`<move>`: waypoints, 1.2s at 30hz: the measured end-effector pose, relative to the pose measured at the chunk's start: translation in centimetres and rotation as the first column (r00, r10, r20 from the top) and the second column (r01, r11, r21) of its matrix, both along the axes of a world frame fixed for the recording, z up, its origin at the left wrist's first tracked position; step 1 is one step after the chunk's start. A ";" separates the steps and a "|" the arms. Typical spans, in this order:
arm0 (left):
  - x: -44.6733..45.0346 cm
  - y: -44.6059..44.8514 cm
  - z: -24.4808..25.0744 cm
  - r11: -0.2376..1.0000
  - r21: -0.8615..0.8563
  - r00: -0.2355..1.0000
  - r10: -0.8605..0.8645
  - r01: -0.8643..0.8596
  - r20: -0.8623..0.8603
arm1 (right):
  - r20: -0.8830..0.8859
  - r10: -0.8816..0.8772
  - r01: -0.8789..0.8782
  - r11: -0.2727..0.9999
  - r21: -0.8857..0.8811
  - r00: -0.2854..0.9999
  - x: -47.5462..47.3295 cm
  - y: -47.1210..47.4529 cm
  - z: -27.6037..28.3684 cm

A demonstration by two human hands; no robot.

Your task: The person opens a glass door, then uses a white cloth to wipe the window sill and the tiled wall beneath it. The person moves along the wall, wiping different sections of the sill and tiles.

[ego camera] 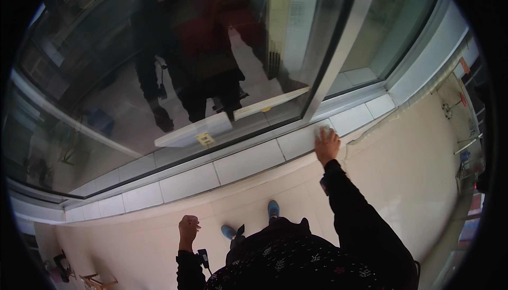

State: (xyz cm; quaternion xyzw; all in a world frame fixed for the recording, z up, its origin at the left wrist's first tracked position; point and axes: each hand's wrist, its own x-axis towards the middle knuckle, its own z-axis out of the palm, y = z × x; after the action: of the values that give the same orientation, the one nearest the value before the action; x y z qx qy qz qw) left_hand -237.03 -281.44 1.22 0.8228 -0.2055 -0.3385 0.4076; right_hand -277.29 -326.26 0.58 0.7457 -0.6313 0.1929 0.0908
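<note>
My right hand [327, 146] reaches forward onto the white tiled sill [246, 162] below a large window. A small greyish thing [324, 125] shows under its fingertips, pressed to the tile; it is too blurred to name. Closed into a loose fist, my left hand [189, 228] hangs over the floor, apart from the sill, and nothing shows in it. The glass pane [190, 71] with its metal frame [335, 48] rises behind the sill.
Two pale boards [194, 129] stand behind the glass, which also carries dark reflections. My blue shoes [273, 209] are on the beige tiled floor [397, 179]. A small wooden stool [97, 281] is at lower left. Cluttered items and a tabletop [452, 103] are at far right.
</note>
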 end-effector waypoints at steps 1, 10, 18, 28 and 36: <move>-0.4 -0.9 0.4 1.000 -0.010 1.000 -0.007 0.007 0.013 | -0.001 0.009 -0.009 0.998 0.062 1.000 0.8 0.3 0.1; 0.0 -5.9 2.9 0.987 0.001 0.985 -0.158 0.159 0.062 | 0.243 0.655 -0.682 0.729 0.046 0.716 19.3 14.1 4.1; 3.2 -7.0 2.6 0.967 0.015 0.956 -0.255 0.255 0.147 | 0.222 0.807 -0.835 0.545 0.074 0.547 21.2 16.3 3.8; 4.7 -6.3 3.2 0.987 0.050 0.981 -0.159 0.154 0.108 | 0.107 0.022 -0.025 0.999 0.034 0.994 5.6 5.3 1.9; 5.7 -2.0 3.4 0.995 0.044 0.994 -0.096 0.093 0.057 | 0.048 0.125 -0.131 0.980 0.151 0.991 20.6 14.5 1.8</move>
State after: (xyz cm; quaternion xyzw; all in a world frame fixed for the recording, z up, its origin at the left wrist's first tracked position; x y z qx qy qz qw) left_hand -231.37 -283.46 4.61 0.8300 -0.2491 -0.3372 0.3678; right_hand -256.65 -311.77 2.41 0.7856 -0.5968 0.1629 0.0083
